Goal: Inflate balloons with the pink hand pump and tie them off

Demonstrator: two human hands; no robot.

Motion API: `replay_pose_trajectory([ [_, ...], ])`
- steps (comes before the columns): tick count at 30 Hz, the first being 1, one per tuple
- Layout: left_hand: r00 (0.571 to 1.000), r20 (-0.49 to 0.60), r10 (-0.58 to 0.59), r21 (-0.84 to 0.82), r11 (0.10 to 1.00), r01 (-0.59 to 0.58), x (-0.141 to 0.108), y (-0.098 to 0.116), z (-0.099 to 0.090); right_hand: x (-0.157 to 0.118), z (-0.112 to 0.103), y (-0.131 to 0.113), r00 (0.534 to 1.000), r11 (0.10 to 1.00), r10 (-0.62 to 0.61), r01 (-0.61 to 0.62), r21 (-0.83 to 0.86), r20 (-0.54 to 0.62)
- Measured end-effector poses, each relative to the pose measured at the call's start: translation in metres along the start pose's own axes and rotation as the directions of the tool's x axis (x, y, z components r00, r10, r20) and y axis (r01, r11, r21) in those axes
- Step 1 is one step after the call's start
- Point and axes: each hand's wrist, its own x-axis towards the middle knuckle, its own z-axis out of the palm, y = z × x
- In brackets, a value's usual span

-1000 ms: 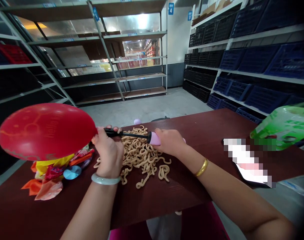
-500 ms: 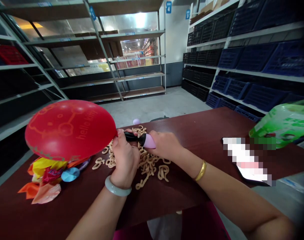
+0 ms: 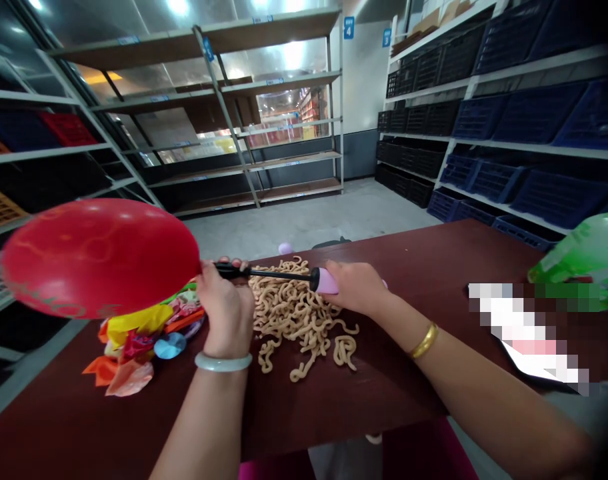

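Note:
A red inflated balloon [image 3: 101, 257] is on the left, its neck at the nozzle end of a hand pump [image 3: 284, 274]. My left hand [image 3: 227, 300] is closed round the balloon's neck and the pump's black front end. My right hand [image 3: 357, 287] grips the pump's pink handle, and the thin black rod shows between the hands. Beneath the pump, a heap of beige curled strands [image 3: 297, 313] lies on the dark red table [image 3: 409, 387]. Colourful deflated balloons [image 3: 139, 340] lie left of my left wrist.
On the table's right are a phone [image 3: 529, 340], partly pixelated, and a green and clear plastic package [image 3: 584, 257]. Behind the table stand metal shelves [image 3: 299, 160]. Blue and black crates [image 3: 499, 180] fill the right-hand racks. A small pink round thing [image 3: 285, 249] shows past the far edge.
My hands have moved apart, and the pump's rod now shows between them. The balloon and my left hand have shifted left in view. The camera view has also shifted.

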Motion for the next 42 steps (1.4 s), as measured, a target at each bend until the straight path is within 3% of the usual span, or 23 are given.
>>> replay_pose_trajectory([
  [9, 0.992, 0.037, -0.117, 0.042, 0.992, 0.115, -0.066, -0.052, 0.016, -0.005, -0.003, -0.014, 1.0, 0.999, 0.018, -0.018, 0.051, 0.003],
  [14, 0.99, 0.044, -0.133, 0.041, 0.991, 0.131, -0.077, -0.057, 0.021, -0.005, -0.005, -0.02, 0.999, 0.996, 0.035, -0.036, 0.077, 0.012],
  [19, 0.988, 0.104, -0.115, 0.075, 0.991, 0.108, -0.059, -0.037, 0.018, -0.003, -0.002, -0.019, 1.0, 0.993, 0.025, -0.025, 0.114, 0.006],
  [25, 0.998, 0.058, 0.001, 0.034, 0.999, -0.003, -0.006, 0.006, 0.002, 0.0, 0.001, -0.005, 1.0, 0.995, 0.007, -0.006, 0.095, -0.009],
  [29, 0.999, 0.029, 0.036, 0.025, 0.999, -0.037, 0.01, 0.016, -0.004, 0.0, 0.003, -0.001, 1.0, 0.998, -0.003, 0.004, 0.069, -0.021],
  [34, 0.999, 0.036, 0.039, 0.002, 0.999, -0.039, -0.005, -0.007, 0.001, -0.002, -0.002, -0.002, 1.0, 1.0, 0.009, -0.009, 0.02, 0.026],
  [42, 0.992, 0.041, -0.12, 0.025, 0.993, 0.119, -0.069, -0.054, 0.016, -0.005, -0.011, -0.015, 0.999, 0.999, 0.002, -0.003, 0.045, 0.04],
])
